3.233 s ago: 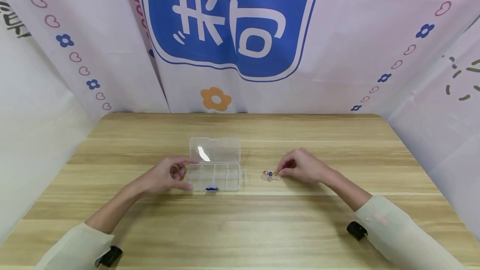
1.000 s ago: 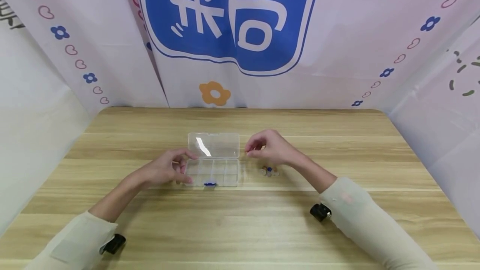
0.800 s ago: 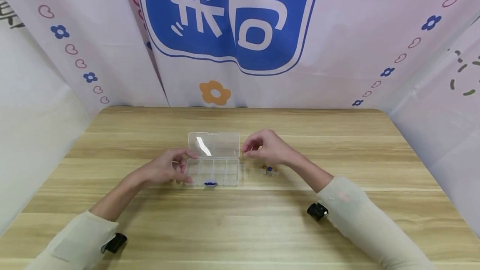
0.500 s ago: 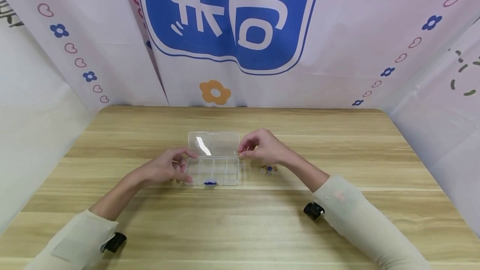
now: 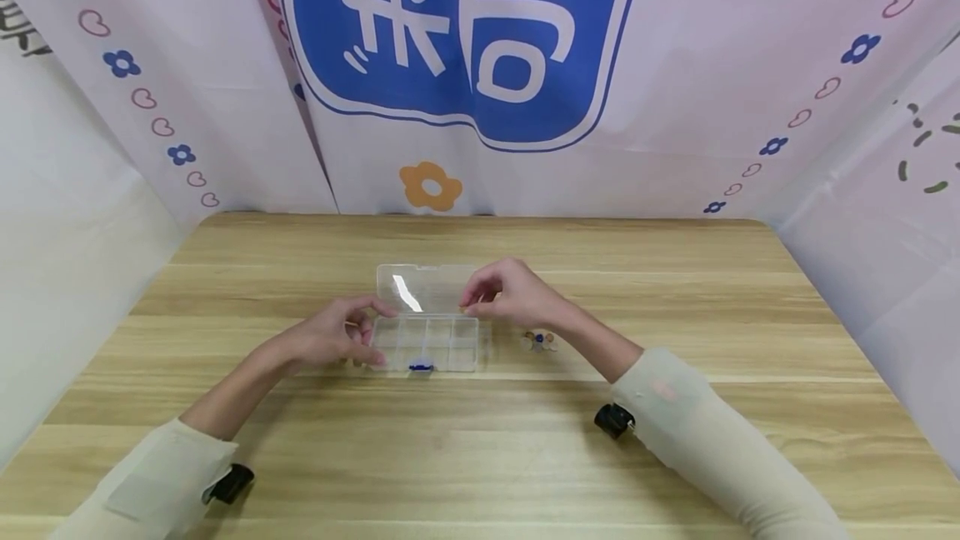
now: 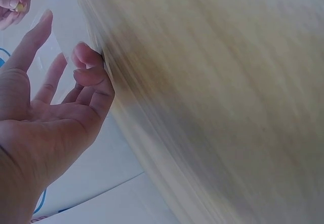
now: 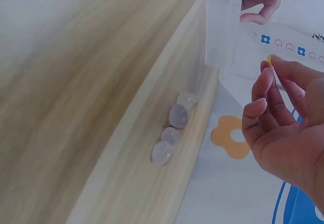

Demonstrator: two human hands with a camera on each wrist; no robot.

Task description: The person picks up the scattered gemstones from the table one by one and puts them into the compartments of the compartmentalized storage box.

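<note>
A clear plastic compartment box (image 5: 438,348) lies with its lid (image 5: 435,286) folded back. My left hand (image 5: 330,336) holds its left end, index finger at the back corner and thumb at the front corner. Above the lid's right part is my right hand (image 5: 510,294), pinching a small yellow piece (image 7: 270,59) between thumb and index finger; its full shape is hidden by the fingertips. To the right of the box sits a small cluster of round pieces (image 5: 538,342), clear, blue and orange. In the right wrist view the clear pieces (image 7: 162,153) look domed and glossy.
The wooden table (image 5: 480,457) carries the box and the pieces. A printed cloth (image 5: 697,90) hangs behind the table's back edge. A blue latch (image 5: 422,367) marks the box's front. Both sleeves carry a black wrist device (image 5: 615,421).
My right hand has come from the cluster to the left with the yellow piece, lately passing from the lid's right edge to over the lid. The left hand stays at the box.
</note>
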